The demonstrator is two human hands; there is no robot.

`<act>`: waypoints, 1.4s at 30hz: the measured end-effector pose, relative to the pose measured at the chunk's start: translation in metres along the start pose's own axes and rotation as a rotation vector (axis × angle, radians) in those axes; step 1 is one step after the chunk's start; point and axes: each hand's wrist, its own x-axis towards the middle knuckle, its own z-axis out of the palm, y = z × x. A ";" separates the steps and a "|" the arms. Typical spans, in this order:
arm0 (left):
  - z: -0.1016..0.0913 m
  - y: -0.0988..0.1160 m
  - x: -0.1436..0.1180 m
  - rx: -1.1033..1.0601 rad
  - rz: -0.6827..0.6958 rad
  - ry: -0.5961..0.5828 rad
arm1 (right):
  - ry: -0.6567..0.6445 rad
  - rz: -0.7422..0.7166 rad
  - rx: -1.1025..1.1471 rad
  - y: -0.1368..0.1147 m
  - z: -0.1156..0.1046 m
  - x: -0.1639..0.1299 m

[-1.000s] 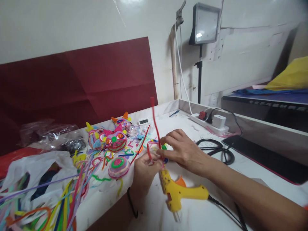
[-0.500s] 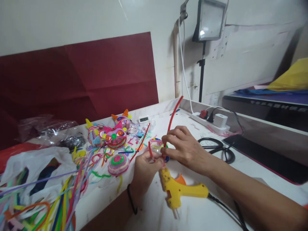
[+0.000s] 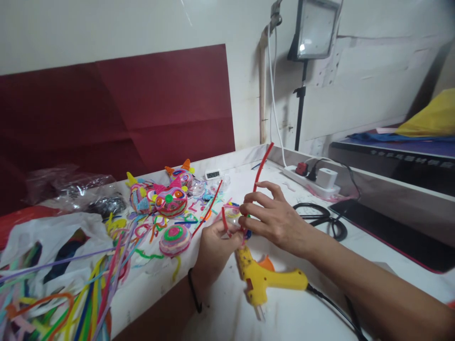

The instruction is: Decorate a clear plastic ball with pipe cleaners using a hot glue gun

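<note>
Left hand (image 3: 221, 244) pinches a red pipe cleaner (image 3: 262, 166), apparently near its short end; right hand (image 3: 275, 215) grips the long end, slanting upward, just beyond the glue gun (image 3: 262, 280). Step: probably bending. Next move calls for a firm left pinch.

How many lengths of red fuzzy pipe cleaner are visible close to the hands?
3: a long red length rising behind the right hand, a short red length at the left hand, and a slanting red length beside that hand. Hands may hide more, or a join.
</note>
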 end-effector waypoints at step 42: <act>-0.001 -0.011 -0.001 0.097 0.049 -0.046 | 0.021 0.064 0.124 -0.002 0.007 -0.004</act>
